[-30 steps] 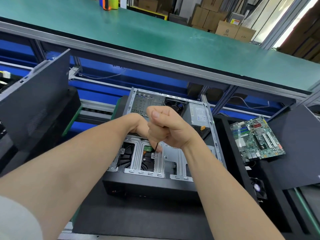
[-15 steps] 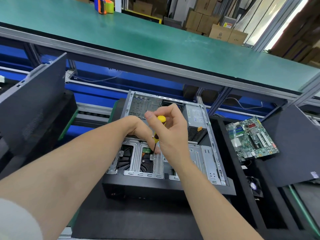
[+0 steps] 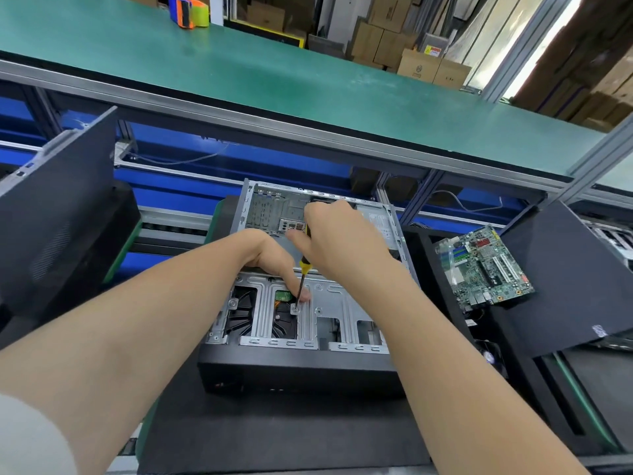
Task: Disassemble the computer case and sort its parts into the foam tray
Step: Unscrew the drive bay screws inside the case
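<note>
1. Left hand (image 3: 270,260) reaches over the open computer case (image 3: 291,368) and pinches the screwdriver (image 3: 302,267) low on its shaft, a fingertip on either side.
2. Right hand (image 3: 346,241) is wrapped round the yellow-and-black handle above. The tool stands nearly upright, its tip on a screw (image 3: 294,308) in the silver drive cage (image 3: 329,296), directly beneath both hands.
3. The case lies on its side on a black mat (image 3: 274,433), open face up. It sits between a black side panel (image 3: 58,214) leaning at the left and the foam tray (image 3: 423,269) at the right.
4. A green motherboard (image 3: 486,265) rests tilted on the tray, and another black panel (image 3: 568,279) is just beside it.
5. A green bench (image 3: 274,80) runs behind, with an orange tape dispenser (image 3: 188,10) on it. Cardboard boxes (image 3: 424,68) stand beyond.
6. The box labels, the power-supply (image 3: 380,221) label and the right panel's sticker (image 3: 598,330) are too small to read.
</note>
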The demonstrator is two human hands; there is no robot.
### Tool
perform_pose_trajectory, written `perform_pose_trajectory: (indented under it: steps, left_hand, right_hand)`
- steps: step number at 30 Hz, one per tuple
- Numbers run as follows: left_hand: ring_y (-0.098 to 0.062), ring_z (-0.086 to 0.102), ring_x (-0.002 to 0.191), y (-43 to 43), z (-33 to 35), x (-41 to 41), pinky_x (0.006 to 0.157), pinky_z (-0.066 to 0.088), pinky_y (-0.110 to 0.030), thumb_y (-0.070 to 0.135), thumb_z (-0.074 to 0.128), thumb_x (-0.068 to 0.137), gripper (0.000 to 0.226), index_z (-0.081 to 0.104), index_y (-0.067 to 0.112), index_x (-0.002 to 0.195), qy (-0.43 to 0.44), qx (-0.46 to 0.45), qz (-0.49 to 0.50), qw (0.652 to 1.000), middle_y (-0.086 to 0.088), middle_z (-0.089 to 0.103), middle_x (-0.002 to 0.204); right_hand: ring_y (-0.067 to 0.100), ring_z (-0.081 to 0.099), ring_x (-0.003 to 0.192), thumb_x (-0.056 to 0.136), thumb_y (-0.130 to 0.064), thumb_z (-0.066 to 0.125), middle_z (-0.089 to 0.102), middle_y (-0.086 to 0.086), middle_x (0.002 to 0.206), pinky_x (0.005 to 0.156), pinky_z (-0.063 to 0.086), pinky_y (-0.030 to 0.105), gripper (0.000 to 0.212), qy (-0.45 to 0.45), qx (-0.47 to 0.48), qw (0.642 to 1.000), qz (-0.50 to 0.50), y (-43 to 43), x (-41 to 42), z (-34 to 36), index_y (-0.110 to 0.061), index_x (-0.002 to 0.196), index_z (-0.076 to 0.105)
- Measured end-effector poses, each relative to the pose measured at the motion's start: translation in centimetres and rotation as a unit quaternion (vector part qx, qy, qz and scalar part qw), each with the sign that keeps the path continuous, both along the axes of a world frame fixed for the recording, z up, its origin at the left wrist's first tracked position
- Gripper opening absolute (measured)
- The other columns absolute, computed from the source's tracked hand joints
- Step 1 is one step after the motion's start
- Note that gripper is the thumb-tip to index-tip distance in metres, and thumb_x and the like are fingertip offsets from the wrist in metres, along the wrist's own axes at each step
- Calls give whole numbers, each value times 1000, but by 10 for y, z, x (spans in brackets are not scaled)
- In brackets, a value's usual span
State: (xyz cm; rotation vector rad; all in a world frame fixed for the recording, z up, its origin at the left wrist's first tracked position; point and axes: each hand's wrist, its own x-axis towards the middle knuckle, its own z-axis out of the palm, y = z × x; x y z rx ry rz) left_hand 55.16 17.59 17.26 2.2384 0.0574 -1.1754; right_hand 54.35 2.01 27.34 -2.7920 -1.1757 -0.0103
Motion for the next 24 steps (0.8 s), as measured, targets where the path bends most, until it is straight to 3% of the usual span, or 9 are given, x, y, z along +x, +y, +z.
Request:
perform_pose_trajectory:
  steps: [3,6,9,12,15,17,18,21,24]
  left_hand:
    - [-23,17,153,-1,-1,2,118,20,-41,72,79,61,121,30,22,159,-4,16,15,1000,2,20,168]
    - [-29,14,154,3,-6,8,117,22,-48,75,81,58,130,19,25,162,-9,38,38,999,-3,11,170]
    - [-29,19,152,4,-9,8,112,28,-43,74,81,63,127,17,25,161,-21,49,47,997,-4,16,168]
    - [-22,32,142,4,-13,9,101,32,-28,67,80,70,111,31,18,156,-40,27,43,998,2,29,163]
    - [-22,33,144,3,-12,9,118,27,-40,71,82,63,108,44,18,149,-49,19,36,998,4,37,159]
    - [-18,34,136,3,-11,8,109,26,-36,67,81,68,96,47,18,143,-30,26,43,998,10,39,150]
    - [-15,33,129,3,-11,8,103,26,-36,65,80,72,88,46,22,140,-20,31,47,998,11,38,143]
    - [-16,31,121,2,-8,7,95,31,-37,67,80,71,101,36,27,152,-42,46,60,996,7,37,140]
    - [-15,32,120,2,-5,4,81,34,-29,68,80,70,104,35,27,154,-56,41,65,996,11,36,131]
  right_hand:
    - [31,53,81,104,-42,59,48,1,82,62,37,37,35,74,-3,996,40,0,2,4,-21,82,42]
    - [22,52,79,103,-41,63,56,-3,82,58,35,37,26,96,-15,988,123,-6,2,15,-23,91,49]
    - [16,54,81,100,-34,69,61,-6,83,66,45,39,23,110,-56,975,186,-11,5,27,-25,88,52]
    - [10,55,81,96,-21,74,62,-10,84,69,46,38,26,108,-98,966,212,-14,9,33,-28,82,52]
    - [12,51,82,90,-5,70,59,-12,86,71,44,32,32,74,-136,961,228,-15,9,37,-29,80,51]
    - [13,51,85,88,-1,67,59,-12,89,72,45,32,30,76,-136,959,236,-16,8,38,-27,83,54]
    - [14,51,86,87,0,66,58,-11,90,74,46,33,29,85,-126,959,239,-17,7,37,-26,84,54]
    - [20,52,90,89,-6,63,60,-4,95,77,47,39,17,101,-87,959,252,-17,1,30,-20,95,57]
    - [21,52,85,94,-21,63,59,-2,88,74,49,42,7,84,-46,967,236,-16,-4,22,-18,97,57]
